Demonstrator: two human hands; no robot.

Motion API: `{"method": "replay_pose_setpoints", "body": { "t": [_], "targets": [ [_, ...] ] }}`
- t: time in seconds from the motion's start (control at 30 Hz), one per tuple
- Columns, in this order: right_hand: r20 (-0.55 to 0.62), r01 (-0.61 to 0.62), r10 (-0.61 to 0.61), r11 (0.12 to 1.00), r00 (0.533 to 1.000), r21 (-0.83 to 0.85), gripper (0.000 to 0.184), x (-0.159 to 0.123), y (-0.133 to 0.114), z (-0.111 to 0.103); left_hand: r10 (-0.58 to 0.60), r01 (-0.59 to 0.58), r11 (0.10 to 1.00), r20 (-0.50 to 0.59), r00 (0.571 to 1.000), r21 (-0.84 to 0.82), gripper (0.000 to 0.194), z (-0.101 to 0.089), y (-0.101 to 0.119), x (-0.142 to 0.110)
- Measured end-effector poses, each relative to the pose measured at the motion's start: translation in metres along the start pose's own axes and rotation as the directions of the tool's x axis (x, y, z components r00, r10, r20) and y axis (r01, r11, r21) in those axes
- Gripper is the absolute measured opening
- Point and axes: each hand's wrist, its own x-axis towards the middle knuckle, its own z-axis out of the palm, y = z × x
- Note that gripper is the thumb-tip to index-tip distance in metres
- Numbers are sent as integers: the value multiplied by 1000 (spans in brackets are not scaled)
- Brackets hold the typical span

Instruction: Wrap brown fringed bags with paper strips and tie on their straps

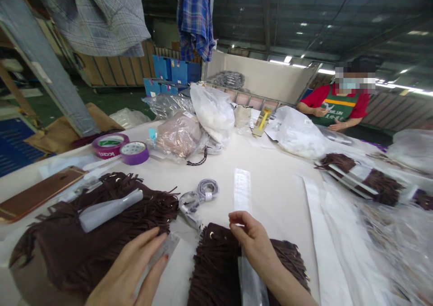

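Bending its thumb and forefinger toward each other, the right hand rests over a dark brown, suede-like fringed piece at the near edge of the bench; whether the tips are clamped on anything, I cannot tell. The left hand, thumb and fingers apart around a scrap of clear plastic, lies beside a second dark brown fringed piece; its grip on the scrap is unclear.

Just beyond the hands, on the smooth off-white bench, are one flat white strip and one grey coiled cord. A translucent rolled sleeve lies across the second piece. Farther left are one gold-backed phone and two round tape rolls, one magenta, one purple.

Toward the far side stand a beige bundle in glossy clear plastic and two puffy, cloudy white bags. Long, thin white sheets run down the right, near a banded brown fringed bundle.

Beyond, two plaid cloths, one grey, one blue, hang above a green floor, and one co-worker in a green apron sits or stands under a dark, lamp-lit roof.
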Motion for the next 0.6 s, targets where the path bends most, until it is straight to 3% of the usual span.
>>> {"method": "replay_pose_setpoints", "body": {
  "t": [0.03, 0.07, 0.13, 0.17, 0.23, 0.4, 0.53, 0.6],
  "targets": [
    [-15, 40, -42, 990, 999, -139, 25, 0, 1, -6, -181, 183, 982, 48, 982, -43, 36, 8, 9, 16],
    [-5, 67, -70, 961, 998, -267, 25, -1, 2, -11, -347, 359, 930, 145, 927, -74, 37, 19, 15, 30],
    [64, 104, -84, 883, 994, -458, 25, -6, 7, -15, -579, 622, 775, 270, 769, -109, 33, 42, 23, 53],
    [98, 121, -82, 846, 992, -519, 24, -8, 9, -14, -647, 696, 707, 284, 708, -125, 33, 53, 25, 61],
    [134, 140, -75, 799, 988, -584, 23, -12, 14, -12, -716, 763, 622, 265, 646, -177, 34, 75, 24, 69],
    [117, 141, -90, 807, 989, -573, 11, -7, 14, -7, -758, 774, 519, 223, 613, -364, 39, 107, 24, 67],
    [130, 150, -92, 810, 987, -567, 21, 0, 14, -2, -749, 722, 459, 211, 628, -518, 43, 105, 39, 67],
    [131, 226, -184, 813, 974, -537, 21, -2, 20, 2, -710, 679, 466, 218, 669, -566, 45, 96, 47, 69]
  ]
}}
